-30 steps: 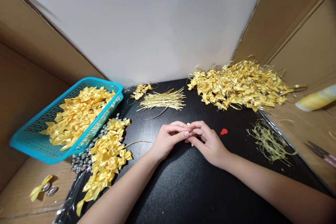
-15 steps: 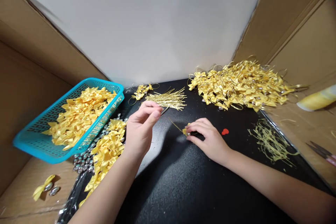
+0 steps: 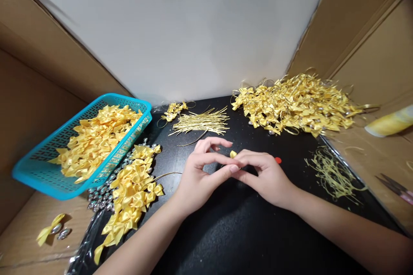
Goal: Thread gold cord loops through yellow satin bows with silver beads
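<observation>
Yellow bow [image 3: 232, 154]: clock centre, mostly hidden, apparently part-made; count one.
Left hand [image 3: 200, 176]: thumb and forefinger nearly meeting; grip cannot be told.
Right hand [image 3: 269, 176]: fingers closed on the bow.
Loose bows [image 3: 124, 193]: 9 o'clock, seemingly left to do; dozens, overlapping.
Blue basket [image 3: 64, 193]: one, 10 o'clock, holding more bows.
Gold strands [image 3: 203, 122]: 11 o'clock, unused; uncountable.
Looped heap [image 3: 297, 105]: 1 to 2 o'clock, apparently done; uncountable.
</observation>
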A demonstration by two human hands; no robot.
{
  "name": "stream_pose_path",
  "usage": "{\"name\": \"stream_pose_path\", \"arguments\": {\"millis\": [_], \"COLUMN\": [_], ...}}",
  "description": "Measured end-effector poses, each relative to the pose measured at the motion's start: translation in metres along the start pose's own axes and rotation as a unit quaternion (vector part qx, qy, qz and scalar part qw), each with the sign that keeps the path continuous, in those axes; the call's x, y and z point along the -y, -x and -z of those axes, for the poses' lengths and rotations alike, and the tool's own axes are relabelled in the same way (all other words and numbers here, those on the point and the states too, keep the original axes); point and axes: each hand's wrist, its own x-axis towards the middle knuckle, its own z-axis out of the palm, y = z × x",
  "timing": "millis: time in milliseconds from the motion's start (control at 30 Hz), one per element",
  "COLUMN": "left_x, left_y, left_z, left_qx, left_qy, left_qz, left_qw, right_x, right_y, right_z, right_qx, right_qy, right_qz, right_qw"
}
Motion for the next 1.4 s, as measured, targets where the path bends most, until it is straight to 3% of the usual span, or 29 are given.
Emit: {"name": "stream_pose_path", "arguments": {"millis": [100, 233, 333, 467, 667, 867, 1100, 1400], "left_x": [0.011, 0.036, 0.049, 0.053, 0.053, 0.047, 0.046, 0.048], "left_y": [-0.001, -0.002, 0.0, 0.003, 0.003, 0.003, 0.004, 0.007], "left_z": [0.0, -0.004, -0.011, -0.019, -0.019, -0.022, -0.026, -0.028], "left_qx": [0.015, -0.016, 0.022, 0.048, 0.04, 0.013, 0.003, -0.028], "left_qy": [-0.012, -0.185, -0.282, -0.309, -0.213, -0.042, 0.081, 0.112], "left_qz": [0.015, 0.07, 0.064, 0.054, 0.065, 0.141, 0.194, 0.209], "left_qw": [1.0, 0.98, 0.957, 0.948, 0.974, 0.989, 0.978, 0.971], "right_x": [0.002, 0.005, 0.009, 0.017, 0.022, -0.016, -0.036, -0.034], "right_y": [-0.003, -0.008, -0.008, -0.005, -0.008, -0.008, 0.0, 0.002], "right_z": [0.006, 0.018, 0.023, 0.025, 0.033, 0.017, 0.004, 0.0], "right_qx": [-0.043, -0.126, -0.124, -0.103, -0.113, -0.058, -0.038, -0.042], "right_qy": [-0.027, -0.076, -0.085, -0.096, -0.031, 0.127, 0.08, 0.027], "right_qz": [-0.014, -0.034, -0.027, 0.017, 0.064, 0.014, -0.019, -0.036], "right_qw": [0.999, 0.988, 0.988, 0.99, 0.991, 0.99, 0.996, 0.998]}}
